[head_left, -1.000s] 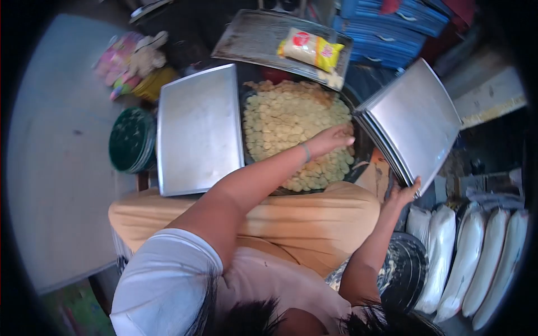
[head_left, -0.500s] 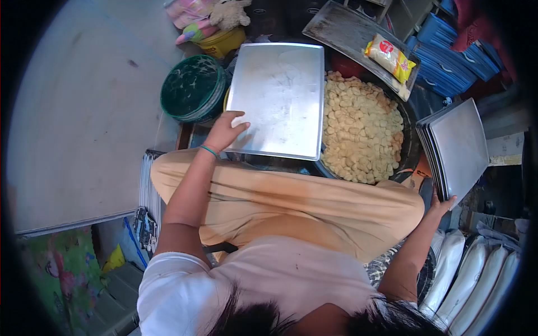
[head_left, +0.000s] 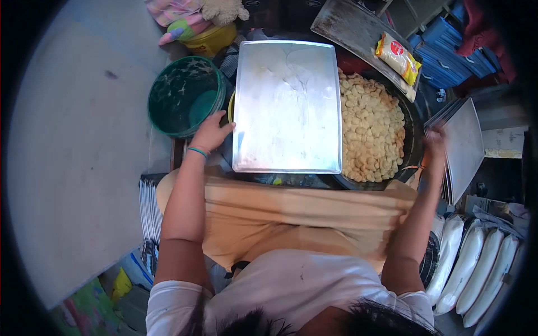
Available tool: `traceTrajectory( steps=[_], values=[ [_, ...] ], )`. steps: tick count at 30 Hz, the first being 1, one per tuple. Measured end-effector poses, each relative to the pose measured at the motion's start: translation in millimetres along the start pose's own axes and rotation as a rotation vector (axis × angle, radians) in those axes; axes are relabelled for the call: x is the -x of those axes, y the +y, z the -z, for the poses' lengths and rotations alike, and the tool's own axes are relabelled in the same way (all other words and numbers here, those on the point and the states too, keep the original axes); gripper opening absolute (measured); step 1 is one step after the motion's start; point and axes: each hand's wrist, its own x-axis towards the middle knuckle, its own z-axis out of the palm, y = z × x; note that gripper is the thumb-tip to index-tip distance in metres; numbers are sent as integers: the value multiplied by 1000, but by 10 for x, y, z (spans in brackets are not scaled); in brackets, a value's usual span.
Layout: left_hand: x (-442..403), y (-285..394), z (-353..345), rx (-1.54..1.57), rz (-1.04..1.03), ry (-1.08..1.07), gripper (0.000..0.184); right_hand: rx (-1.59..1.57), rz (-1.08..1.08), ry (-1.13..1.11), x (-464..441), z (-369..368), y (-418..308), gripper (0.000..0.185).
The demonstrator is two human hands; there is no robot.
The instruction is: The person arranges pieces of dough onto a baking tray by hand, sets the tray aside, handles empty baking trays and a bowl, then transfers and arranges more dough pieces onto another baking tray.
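A flat metal baking tray [head_left: 287, 112] lies before me with nothing on it, partly over a yellow rim. My left hand [head_left: 214, 133] is at its left edge, fingers apart, the thumb by the tray's side. To the right, my right hand [head_left: 436, 141] is smeared by motion at the left edge of a stack of metal trays [head_left: 466, 147] standing on edge; its grip is unclear. Between tray and stack, a dark round tub [head_left: 416, 131] holds a heap of small pale-golden pieces [head_left: 372, 131], like little cookies or dough lumps.
A green bucket [head_left: 162, 103] stands at left, near a yellow bucket [head_left: 210, 42] topped with soft toys. A worn tray [head_left: 347, 28] with a yellow-and-clear packet [head_left: 398, 56] sits behind the tub. Long white packs [head_left: 471, 269] lie at lower right.
My left hand has moved from above the tray's lower left corner to its left side. My right hand has gone up from the tray stack's bottom to its left edge.
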Motion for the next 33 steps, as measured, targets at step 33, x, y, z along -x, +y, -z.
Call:
traceTrajectory(
  steps=[33],
  values=[
    [332,1669,-1434,72,-701,-46,40,62,-726,-253,826,-1626,2380,85]
  ],
)
